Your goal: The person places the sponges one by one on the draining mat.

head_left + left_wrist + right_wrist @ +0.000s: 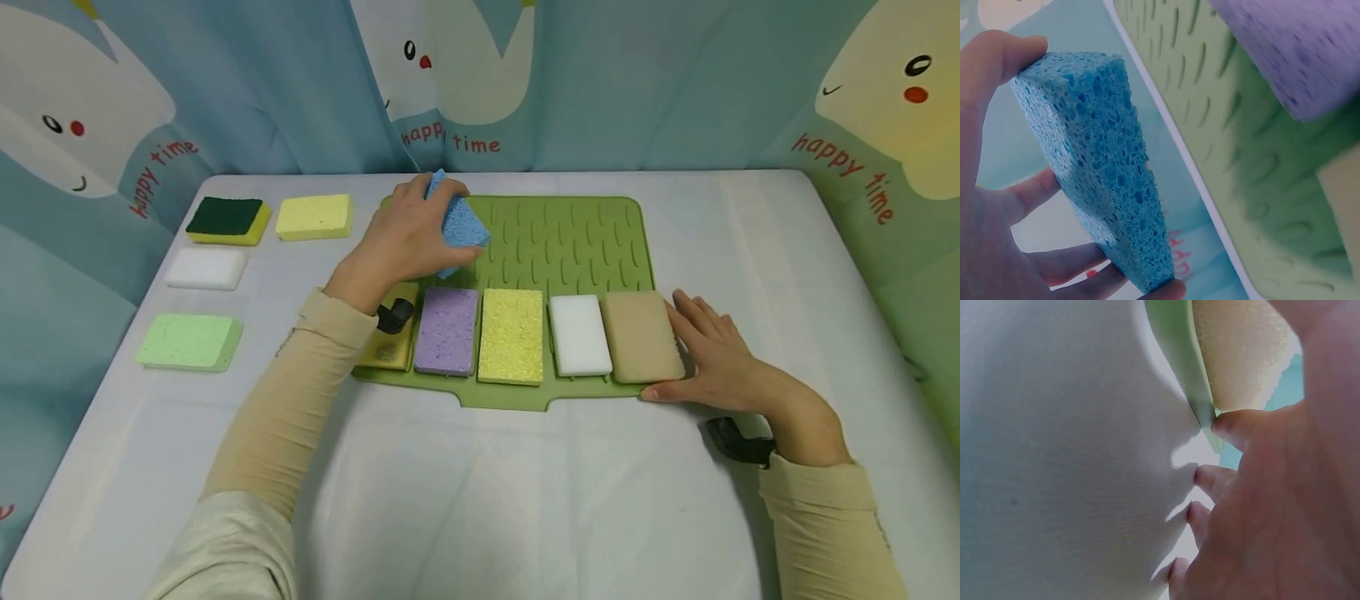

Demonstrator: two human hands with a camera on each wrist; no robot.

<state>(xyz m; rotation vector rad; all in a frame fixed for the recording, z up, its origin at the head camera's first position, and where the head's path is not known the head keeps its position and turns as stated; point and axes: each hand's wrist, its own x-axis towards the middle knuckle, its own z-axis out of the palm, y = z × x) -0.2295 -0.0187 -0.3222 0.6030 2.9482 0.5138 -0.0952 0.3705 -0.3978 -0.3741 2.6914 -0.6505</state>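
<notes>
A blue patterned curtain (645, 75) hangs behind the white table (600, 492); on the table a green mat (577, 242) reaches in from near the far edge; the left hand (412, 225) pinches a tilted blue sponge (461, 223) between thumb and fingers, over the mat's far left part; the right hand (716, 358) holds nothing, its fingers spread beside the mat's right edge, the thumb touching its near right corner; a beige sponge (642, 337) lies at that corner, just beside the hand; leftward along the mat's near edge lie a yellow sponge (512, 337), a purple sponge (446, 332), a white block (581, 336) and, at the near left corner, a partly hidden gold-coloured sponge (388, 354); along the table's left edge, from the far corner, lie a green-and-yellow sponge (227, 219), a white pad (206, 269) and a light green sponge (187, 342); a pale yellow sponge (315, 217) lies near the far edge.
</notes>
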